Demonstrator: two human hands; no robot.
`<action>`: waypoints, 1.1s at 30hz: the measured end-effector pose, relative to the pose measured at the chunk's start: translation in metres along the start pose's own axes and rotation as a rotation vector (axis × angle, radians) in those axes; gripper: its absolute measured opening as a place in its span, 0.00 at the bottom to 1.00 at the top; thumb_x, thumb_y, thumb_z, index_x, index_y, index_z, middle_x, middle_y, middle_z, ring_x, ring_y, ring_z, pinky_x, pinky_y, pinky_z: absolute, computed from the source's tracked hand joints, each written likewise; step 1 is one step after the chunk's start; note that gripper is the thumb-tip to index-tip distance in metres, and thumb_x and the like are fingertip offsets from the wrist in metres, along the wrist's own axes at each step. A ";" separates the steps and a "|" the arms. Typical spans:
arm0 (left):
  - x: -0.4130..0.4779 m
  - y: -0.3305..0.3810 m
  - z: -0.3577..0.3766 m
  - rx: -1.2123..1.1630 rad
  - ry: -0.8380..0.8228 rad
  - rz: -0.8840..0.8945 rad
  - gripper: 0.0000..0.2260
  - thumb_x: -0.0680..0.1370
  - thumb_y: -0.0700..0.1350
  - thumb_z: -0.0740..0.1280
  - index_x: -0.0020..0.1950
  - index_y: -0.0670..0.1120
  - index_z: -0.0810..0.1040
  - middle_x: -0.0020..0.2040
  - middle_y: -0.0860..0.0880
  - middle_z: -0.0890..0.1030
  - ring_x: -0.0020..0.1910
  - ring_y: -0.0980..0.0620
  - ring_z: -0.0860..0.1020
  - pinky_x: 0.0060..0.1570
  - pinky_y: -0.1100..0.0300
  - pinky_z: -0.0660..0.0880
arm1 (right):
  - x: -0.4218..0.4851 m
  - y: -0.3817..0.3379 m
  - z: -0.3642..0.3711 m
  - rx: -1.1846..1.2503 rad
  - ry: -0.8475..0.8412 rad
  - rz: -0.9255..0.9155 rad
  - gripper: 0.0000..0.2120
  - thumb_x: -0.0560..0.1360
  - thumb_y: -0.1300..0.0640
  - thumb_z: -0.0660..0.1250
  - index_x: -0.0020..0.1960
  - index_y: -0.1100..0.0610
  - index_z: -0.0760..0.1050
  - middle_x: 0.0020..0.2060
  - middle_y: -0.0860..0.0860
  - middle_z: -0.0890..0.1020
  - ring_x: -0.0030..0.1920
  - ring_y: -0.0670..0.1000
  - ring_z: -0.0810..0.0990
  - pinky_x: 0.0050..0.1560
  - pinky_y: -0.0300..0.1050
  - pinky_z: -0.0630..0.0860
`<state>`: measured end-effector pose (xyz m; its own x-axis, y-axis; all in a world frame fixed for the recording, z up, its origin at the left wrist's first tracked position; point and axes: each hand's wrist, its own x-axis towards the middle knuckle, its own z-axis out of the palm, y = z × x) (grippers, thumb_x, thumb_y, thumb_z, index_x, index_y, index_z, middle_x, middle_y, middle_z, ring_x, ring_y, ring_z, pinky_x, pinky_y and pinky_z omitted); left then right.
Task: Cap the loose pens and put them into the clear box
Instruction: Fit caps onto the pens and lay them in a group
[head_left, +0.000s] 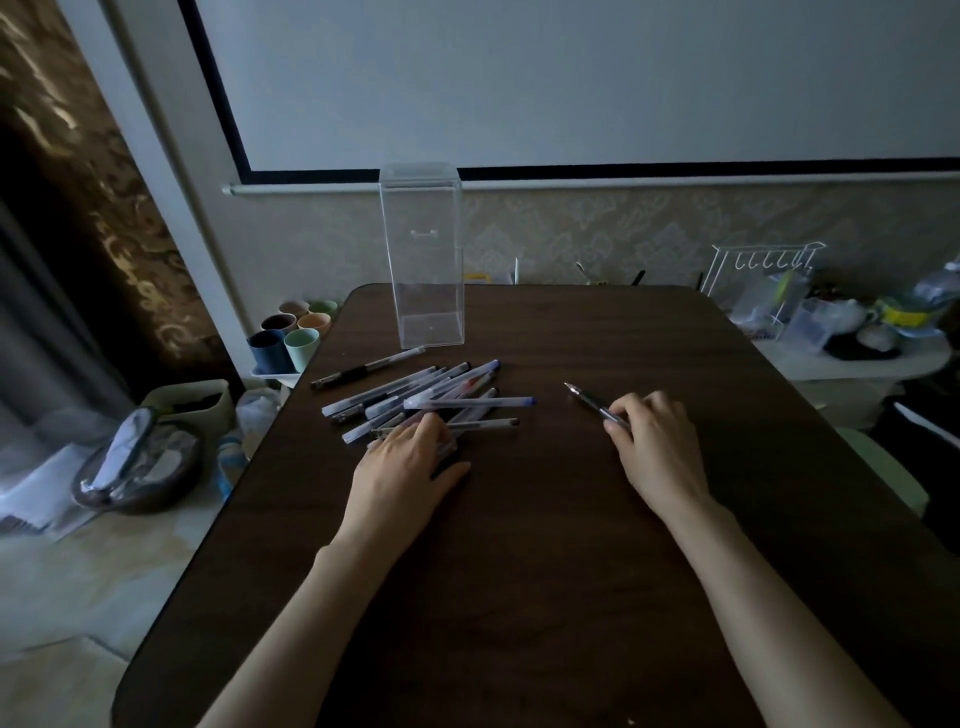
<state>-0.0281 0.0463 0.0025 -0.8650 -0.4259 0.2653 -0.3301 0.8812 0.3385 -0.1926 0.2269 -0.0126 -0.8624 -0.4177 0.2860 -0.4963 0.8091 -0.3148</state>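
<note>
A tall clear box (423, 254) stands upright near the far left of the dark wooden table (519, 571). In front of it lies a heap of several clear-barrelled pens (431, 397), and one black-grip pen (366, 370) lies apart beside the box. My left hand (410, 462) rests on the near end of the heap, fingers bent over something small; whether it grips it is hidden. To the right, my right hand (657, 441) pinches an uncapped pen (589, 401), tip pointing to the far left.
Several coloured cups (291, 332) stand on a tray just off the table's left edge. A bin and bags (156, 441) sit on the floor at the left. At the far right is a cluttered white side table with a wire rack (758, 280).
</note>
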 end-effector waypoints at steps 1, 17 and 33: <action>0.000 0.000 0.002 -0.001 0.011 -0.020 0.17 0.73 0.56 0.65 0.59 0.51 0.68 0.59 0.51 0.76 0.57 0.52 0.74 0.53 0.57 0.71 | -0.001 -0.001 -0.001 0.006 -0.004 -0.001 0.08 0.77 0.54 0.62 0.55 0.54 0.73 0.54 0.55 0.74 0.55 0.54 0.72 0.52 0.47 0.71; 0.001 -0.005 0.003 -0.533 0.259 -0.070 0.05 0.75 0.45 0.65 0.49 0.47 0.76 0.41 0.56 0.78 0.40 0.62 0.78 0.40 0.68 0.75 | -0.019 -0.029 -0.007 0.345 0.068 -0.229 0.12 0.78 0.62 0.58 0.60 0.56 0.68 0.53 0.51 0.74 0.42 0.43 0.73 0.37 0.32 0.68; 0.002 0.003 -0.004 -1.174 0.128 -0.228 0.08 0.76 0.45 0.62 0.49 0.42 0.77 0.43 0.51 0.82 0.40 0.61 0.79 0.37 0.70 0.74 | -0.031 -0.043 -0.010 0.458 0.047 -0.561 0.06 0.76 0.57 0.63 0.52 0.55 0.75 0.43 0.48 0.78 0.40 0.45 0.77 0.37 0.38 0.76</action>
<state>-0.0291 0.0477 0.0075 -0.7655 -0.6238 0.1576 0.1326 0.0868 0.9874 -0.1433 0.2089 0.0008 -0.4653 -0.6926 0.5512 -0.8637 0.2192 -0.4538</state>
